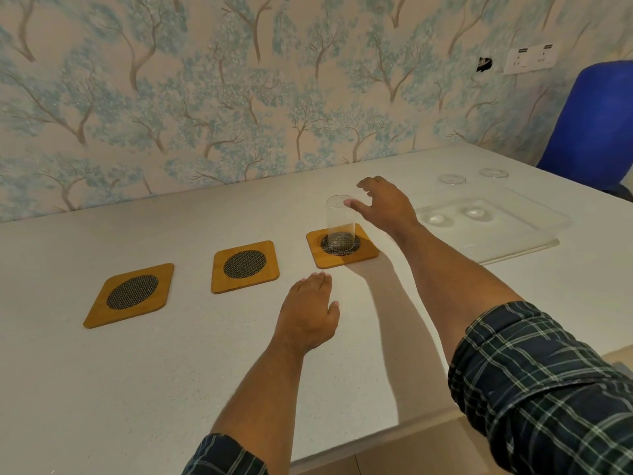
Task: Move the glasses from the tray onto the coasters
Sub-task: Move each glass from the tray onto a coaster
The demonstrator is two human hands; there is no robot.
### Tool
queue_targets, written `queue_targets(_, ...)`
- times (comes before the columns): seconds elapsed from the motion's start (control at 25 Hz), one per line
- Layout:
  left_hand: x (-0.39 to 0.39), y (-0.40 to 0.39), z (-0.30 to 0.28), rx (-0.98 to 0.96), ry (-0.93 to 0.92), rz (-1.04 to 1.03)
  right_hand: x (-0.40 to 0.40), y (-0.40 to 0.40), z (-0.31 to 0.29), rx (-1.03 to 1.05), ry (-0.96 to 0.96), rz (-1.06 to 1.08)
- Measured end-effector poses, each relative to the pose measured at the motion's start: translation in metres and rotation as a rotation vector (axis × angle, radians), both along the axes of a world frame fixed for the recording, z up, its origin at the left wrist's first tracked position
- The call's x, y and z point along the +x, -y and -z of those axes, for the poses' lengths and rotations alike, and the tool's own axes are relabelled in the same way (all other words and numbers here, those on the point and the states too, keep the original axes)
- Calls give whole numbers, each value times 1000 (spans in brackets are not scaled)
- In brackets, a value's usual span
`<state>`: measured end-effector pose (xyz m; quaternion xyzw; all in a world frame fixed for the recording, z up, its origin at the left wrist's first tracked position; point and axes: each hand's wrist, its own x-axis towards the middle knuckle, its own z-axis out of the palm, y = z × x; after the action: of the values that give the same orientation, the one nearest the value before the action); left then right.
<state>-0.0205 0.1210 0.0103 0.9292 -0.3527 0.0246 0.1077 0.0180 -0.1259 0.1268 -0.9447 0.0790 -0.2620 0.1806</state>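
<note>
While one clear tumbler (340, 219) already stands upright on the mesh centre of the right-hand wooden coaster (342, 245), the right hand (385, 207) sits just beside its rim at about three o'clock, fingers spread and clamped on nothing; whether a fingertip touches the glass is hard to tell. Two more clear glasses (452, 197) (493, 192) stand on the transparent tray (527, 231) at two o'clock from that coaster, their rims and bases faint against the white table (171, 354). At nine o'clock of the filled coaster lie the middle coaster (245, 266) and, further the same way, the left coaster (129, 295), both bare. The left hand (308, 313) rests palm-down on the table at six o'clock of the middle coaster, fingers together and flat, holding nothing.

By my judgement one third is done. To do the next step well, draw the right hand clear sideways so it does not tip the tall glass, reach to the nearer tray glass, grip it low around the wall rather than at the lip, lift straight up, carry it over the placed tumbler's side, and set it down centred on the mesh.
</note>
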Motion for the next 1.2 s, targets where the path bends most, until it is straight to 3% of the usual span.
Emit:
queue_targets(0.2,-18,46,-8,-88,21,170,-22,47,-6,-91,129,167)
queue_targets(0.52,-30,112,0,-171,-23,243,-62,137,-8,-58,31,461)
queue_targets(0.72,-21,130,10,-15,-58,255,-63,167,-2,-3,-222,445)
queue_targets(0.96,-18,131,12,5,-52,266,-45,186,-11,38,-399,358)
queue_targets(1.2,-18,131,11,5,-43,260,-30,174,-9,74,-220,432)
